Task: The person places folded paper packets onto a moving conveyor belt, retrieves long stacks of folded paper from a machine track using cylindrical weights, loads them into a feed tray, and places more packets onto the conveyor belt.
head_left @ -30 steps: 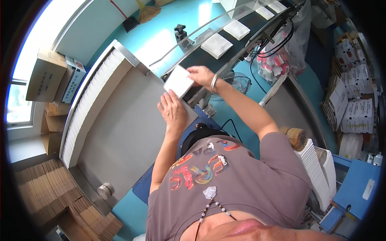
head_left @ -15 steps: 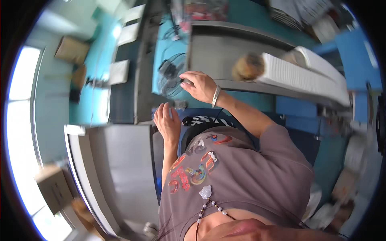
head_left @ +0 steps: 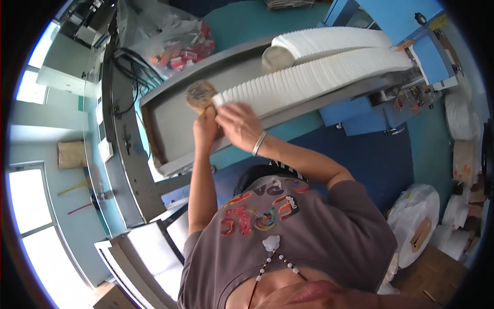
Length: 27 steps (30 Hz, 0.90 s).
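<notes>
My left hand (head_left: 205,130) is closed at the lower side of a round tan block (head_left: 199,94) with a darker, mottled top. The block stands in a long grey metal trough (head_left: 172,121). Against the left end of the nearer row of folded white tissues (head_left: 309,77), my right hand (head_left: 239,125) bends its fingers, partly blurred. A pale bangle circles the right wrist. My two hands almost touch. Behind lies a second row of folded white tissues (head_left: 334,41), with another round block (head_left: 278,58) at its left end.
The trough's raised rim runs along the near side. At its right end stands a blue machine (head_left: 393,18). A clear plastic bag of red and white packets (head_left: 180,54) sits beyond the trough. Dark cables (head_left: 131,77) hang at the left, beside a metal frame.
My view has swung toward the trough. Both hands, earlier apart from the tissue rows and holding nothing visible, are now together at the nearer row's left end. My left hand has closed at the block.
</notes>
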Tool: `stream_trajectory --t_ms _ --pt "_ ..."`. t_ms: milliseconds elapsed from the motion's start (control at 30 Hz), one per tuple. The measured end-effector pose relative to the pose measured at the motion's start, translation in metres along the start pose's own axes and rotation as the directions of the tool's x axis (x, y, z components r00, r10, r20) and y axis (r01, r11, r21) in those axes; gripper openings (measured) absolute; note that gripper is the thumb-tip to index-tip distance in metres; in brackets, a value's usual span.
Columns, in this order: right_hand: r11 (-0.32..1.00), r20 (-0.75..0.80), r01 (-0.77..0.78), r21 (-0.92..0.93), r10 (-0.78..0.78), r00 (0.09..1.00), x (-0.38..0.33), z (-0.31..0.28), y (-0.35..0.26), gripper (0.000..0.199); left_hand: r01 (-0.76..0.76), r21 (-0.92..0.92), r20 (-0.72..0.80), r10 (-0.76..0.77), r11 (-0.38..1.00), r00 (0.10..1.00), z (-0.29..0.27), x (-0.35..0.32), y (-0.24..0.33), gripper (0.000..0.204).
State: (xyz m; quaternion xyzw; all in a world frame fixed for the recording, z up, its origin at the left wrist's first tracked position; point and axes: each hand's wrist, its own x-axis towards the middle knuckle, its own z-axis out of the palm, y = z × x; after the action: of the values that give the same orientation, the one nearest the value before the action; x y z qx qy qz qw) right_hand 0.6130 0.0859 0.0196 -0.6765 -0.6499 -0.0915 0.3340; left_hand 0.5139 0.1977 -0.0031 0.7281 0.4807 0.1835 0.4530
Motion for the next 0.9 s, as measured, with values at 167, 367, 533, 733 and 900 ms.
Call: stream_trajectory --t_ms 167,367,533,733,900 --pt "0.997 0.049 -0.077 0.011 0.076 0.996 0.035 -0.066 0.1 0.028 0.337 -0.612 0.325 -0.16 0.715 0.932 0.019 -0.009 0.03 0.054" --pt "0.993 0.325 -0.069 -0.095 0.097 0.941 0.054 -0.051 0.202 0.024 0.15 -0.308 0.104 -0.123 0.94 0.987 0.047 -0.023 0.058 0.059" --pt "0.997 0.173 -0.071 0.024 0.066 0.983 0.054 -0.038 0.211 0.038 0.27 -0.19 0.115 -0.251 0.944 0.961 0.044 -0.018 0.062 0.063" --pt "0.822 -0.487 -0.48 0.306 0.569 0.662 -0.057 -0.153 0.213 0.03 0.305 -0.391 0.171 -0.257 0.869 0.951 0.04 -0.018 0.055 0.064" --pt "0.574 -0.55 -0.732 0.367 0.768 0.327 -0.129 -0.161 0.256 0.035 0.291 -0.354 0.184 -0.239 0.889 0.953 0.051 -0.011 0.065 0.068"
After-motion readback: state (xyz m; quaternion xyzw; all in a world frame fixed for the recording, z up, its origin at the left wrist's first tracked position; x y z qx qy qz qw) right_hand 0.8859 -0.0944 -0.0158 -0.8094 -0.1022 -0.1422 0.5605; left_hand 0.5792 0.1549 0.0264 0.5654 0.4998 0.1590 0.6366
